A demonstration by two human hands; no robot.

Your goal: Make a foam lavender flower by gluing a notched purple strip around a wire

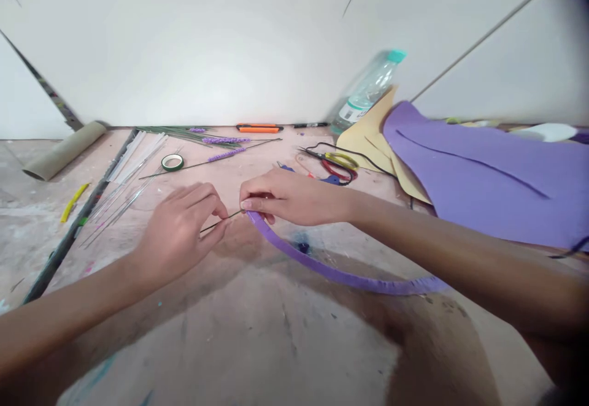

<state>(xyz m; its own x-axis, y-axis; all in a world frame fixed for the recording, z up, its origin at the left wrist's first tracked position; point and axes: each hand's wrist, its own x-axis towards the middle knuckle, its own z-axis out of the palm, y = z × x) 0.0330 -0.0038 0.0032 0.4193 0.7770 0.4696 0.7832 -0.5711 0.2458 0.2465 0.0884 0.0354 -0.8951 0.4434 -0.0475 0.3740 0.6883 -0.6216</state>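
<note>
Pinching thin wire [219, 221], the left hand [177, 234] sits beside the right hand [288, 197], its grip clasping the purple strip [331, 274].

The left hand [177, 228] and right hand [285, 196] are bare, with slender fingers and short, plain nails, and both forearms [69, 326] are bare from the wrists to the lower corners of the view, the right one in shadow.

**Bright, soft light; warped edges**

Light from ahead blanches the white wall [230, 44]. Broad, faint shadows fall on the worn pink tabletop [276, 344]. The left hand [177, 228], right hand [288, 197], thin dark wire [221, 219] and purple foam strip [322, 271] are crisp. The clear plastic bottle [368, 90] smears, the edges bow and the right corners darken.
</note>
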